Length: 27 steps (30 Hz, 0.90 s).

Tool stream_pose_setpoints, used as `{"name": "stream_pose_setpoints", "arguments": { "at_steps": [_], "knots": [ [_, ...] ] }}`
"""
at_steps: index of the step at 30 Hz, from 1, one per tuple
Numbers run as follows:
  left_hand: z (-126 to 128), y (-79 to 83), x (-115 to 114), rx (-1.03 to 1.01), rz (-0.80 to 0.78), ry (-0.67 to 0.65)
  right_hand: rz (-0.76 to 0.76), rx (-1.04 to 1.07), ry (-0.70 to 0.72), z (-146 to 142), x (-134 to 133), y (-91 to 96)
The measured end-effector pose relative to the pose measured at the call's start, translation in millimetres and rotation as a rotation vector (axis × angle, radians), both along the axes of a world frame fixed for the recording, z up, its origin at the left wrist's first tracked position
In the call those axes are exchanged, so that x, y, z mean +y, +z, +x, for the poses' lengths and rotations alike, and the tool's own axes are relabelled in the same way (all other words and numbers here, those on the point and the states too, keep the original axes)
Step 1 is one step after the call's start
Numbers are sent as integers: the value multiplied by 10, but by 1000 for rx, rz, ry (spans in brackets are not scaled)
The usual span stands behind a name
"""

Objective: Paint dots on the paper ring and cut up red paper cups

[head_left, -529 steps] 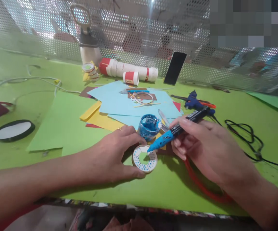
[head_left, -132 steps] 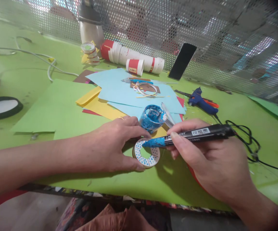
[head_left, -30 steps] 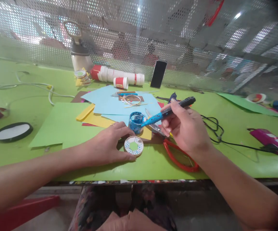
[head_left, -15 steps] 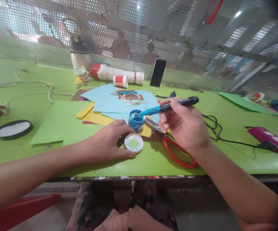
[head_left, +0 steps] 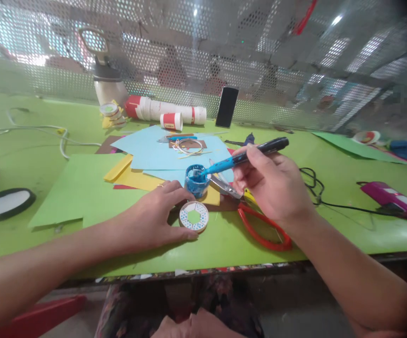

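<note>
My right hand (head_left: 272,185) is closed round a black marker (head_left: 256,152) whose front half is coated in blue paint. The marker's tip dips into a small blue paint pot (head_left: 196,180). My left hand (head_left: 152,213) rests on the green table (head_left: 333,206), its thumb and forefinger steadying a white ring with blue dots (head_left: 194,217) that lies flat just in front of the pot.
Red-handled scissors (head_left: 260,225) lie under my right wrist. Blue, yellow and green paper sheets (head_left: 154,152) spread behind the pot. A stack of cups (head_left: 164,110), a phone (head_left: 226,106), a glue gun (head_left: 249,139), black cables (head_left: 316,188) and a round mirror (head_left: 2,204) are around.
The marker left the dotted ring and swung up to the paint pot, where its tip now sits. The view has pulled back from the table. My left hand stayed on the ring.
</note>
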<state>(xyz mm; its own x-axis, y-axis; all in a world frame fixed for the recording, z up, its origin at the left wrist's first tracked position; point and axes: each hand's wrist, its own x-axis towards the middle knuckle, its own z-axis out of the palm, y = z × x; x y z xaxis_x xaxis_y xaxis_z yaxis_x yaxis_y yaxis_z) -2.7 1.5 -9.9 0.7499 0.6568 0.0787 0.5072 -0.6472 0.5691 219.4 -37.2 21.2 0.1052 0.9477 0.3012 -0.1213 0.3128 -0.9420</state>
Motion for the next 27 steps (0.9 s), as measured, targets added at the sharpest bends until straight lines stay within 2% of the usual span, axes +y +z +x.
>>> {"name": "stream_pose_setpoints", "arguments": {
  "at_steps": [7, 12, 17, 21, 27],
  "knots": [
    [3, 0, -10, 5, -25, 9, 64, -92, -116, 62, 63, -48],
    [-3, -42, 9, -30, -14, -1, 95, -255, -151, 66, 95, 143],
    [-4, -55, 23, -36, -35, 8, 97, -545, -154, -41, 159, 283],
    [16, -3, 22, -24, -74, 15, 82, -725, -150, -130, 259, 219],
    [53, 54, 9, 32, -68, 12, 111, -858, -104, -201, 338, 71]
  ]
}}
